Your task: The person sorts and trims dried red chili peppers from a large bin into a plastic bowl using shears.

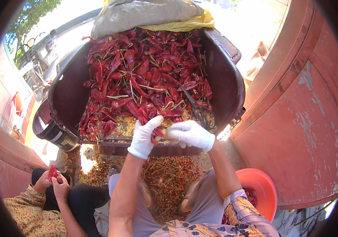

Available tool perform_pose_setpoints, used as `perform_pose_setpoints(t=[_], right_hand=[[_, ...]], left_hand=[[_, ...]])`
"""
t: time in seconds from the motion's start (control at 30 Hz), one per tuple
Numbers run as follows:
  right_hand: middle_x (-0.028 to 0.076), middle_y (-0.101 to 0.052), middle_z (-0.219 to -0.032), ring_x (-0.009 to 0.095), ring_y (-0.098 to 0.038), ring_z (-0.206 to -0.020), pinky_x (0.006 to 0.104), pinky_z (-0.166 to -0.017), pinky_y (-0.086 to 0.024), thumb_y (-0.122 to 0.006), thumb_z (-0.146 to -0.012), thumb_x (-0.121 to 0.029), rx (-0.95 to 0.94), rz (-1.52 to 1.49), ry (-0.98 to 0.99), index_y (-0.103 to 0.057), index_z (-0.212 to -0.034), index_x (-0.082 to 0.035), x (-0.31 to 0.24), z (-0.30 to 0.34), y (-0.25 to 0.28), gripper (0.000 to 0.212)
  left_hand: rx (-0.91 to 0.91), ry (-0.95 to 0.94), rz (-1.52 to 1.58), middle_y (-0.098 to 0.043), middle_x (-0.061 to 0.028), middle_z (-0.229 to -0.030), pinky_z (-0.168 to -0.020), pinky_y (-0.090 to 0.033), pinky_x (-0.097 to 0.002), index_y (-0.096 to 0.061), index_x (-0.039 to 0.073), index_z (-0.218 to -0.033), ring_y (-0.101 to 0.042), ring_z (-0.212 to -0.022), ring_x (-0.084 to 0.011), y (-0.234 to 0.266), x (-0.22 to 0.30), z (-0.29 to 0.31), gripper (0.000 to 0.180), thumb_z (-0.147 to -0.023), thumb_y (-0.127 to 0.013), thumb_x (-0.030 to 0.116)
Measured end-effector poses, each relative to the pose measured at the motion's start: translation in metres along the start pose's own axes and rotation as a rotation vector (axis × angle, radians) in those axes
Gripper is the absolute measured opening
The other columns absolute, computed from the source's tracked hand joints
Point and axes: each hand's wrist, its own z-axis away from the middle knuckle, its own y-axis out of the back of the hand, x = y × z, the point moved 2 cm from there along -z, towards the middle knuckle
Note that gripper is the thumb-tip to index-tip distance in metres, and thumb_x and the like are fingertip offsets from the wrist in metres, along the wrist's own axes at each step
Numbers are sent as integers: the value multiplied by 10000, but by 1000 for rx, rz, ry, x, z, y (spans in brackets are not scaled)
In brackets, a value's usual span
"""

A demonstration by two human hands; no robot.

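Apparently, the step in hand is the opening or stemming of a single pepper. The gloved left hand (142,136) grips a red pepper (159,132) at its thumb side; the gloved right hand (190,134), just beside it, has bent fingers, too blurred to tell whether they pinch anything. Beyond both hands, a dark tub (226,75) holds the pepper heap (137,75). The next move likely calls for a steady left hold.

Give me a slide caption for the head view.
White-gloved left hand holding red chili near the gloved right hand at a dark tub of peppers.
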Motion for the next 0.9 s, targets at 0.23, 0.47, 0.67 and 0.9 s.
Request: perform_pose_setpoints(t=[0.23, 0.47, 0.67, 0.9], right_hand=[[-49, -590, -835, -5, -484, -633, 172, -542, -386, -632, -925, -130, 438, -676, 332, -640, -1077, -69, 10, -14, -7, 164], [-46, -593, -795, -1, -493, -630, 175, -540, -401, -625, -911, -39, 603, -471, 484, -637, -990, -44, 3, -9, -16, 80], [-42, -583, -734, -1, -455, -548, 175, -481, -353, -604, -924, -56, 627, -415, 436, -627, -979, -45, 3, -12, -21, 61], [28, -665, -886, 13, -343, -427, 186, -382, -235, -530, -967, -98, 172, -1099, 342, -576, -1023, -63, 19, -18, -16, 81]], left_hand=[[-59, 23, -115, -631, -2, -758, -393, -372, -217, -639, 94, -1022, -504, -486, -70, -11, -9, 8, 178, -884, -665, 203], [-118, 83, -137, -630, 1, -757, -392, -364, -212, -641, 81, -1027, -490, -483, -58, -11, -12, 15, 226, -878, -682, 246], [-56, 33, -295, -602, 29, -732, -380, -343, -206, -669, 88, -1039, -479, -481, -46, -13, -8, 14, 245, -855, -714, 243], [-160, 180, -212, -610, 46, -813, -541, -439, -214, -628, 115, -1073, -526, -651, -40, -14, 1, 22, 250, -843, -687, 193]])
